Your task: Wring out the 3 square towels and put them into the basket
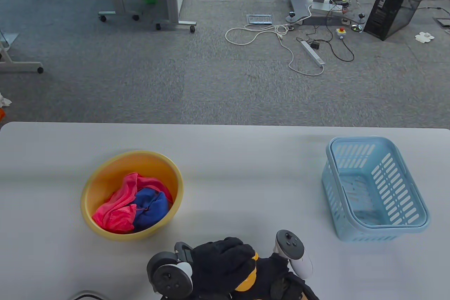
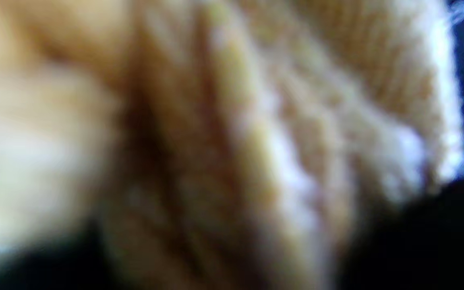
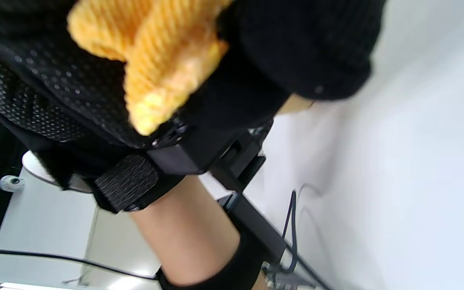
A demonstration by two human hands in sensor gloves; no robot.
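A: What do you see on the surface from your side?

B: I start with the biggest things. On the right stands the blue basket, and I see no towel in it. On the left stands the yellow tub. The two are well apart.

A: And where are the towels?

B: Inside the tub lie the pink towel and the blue towel, crumpled and touching each other. The third one, the yellow towel, is at the near edge of the surface, between my two hands.

A: How is the grip of each hand?

B: My left hand has its fingers curled around the yellow towel, so only a small part of the cloth shows beside the black glove. My right hand sits just beside it and holds the other end; the right wrist view shows the ribbed yellow cloth coming out from between the black gloves. Both hands are close together, low over the surface.

A: What gives the left wrist view?

B: Only blurred yellow cloth very near the lens; I cannot tell more there.
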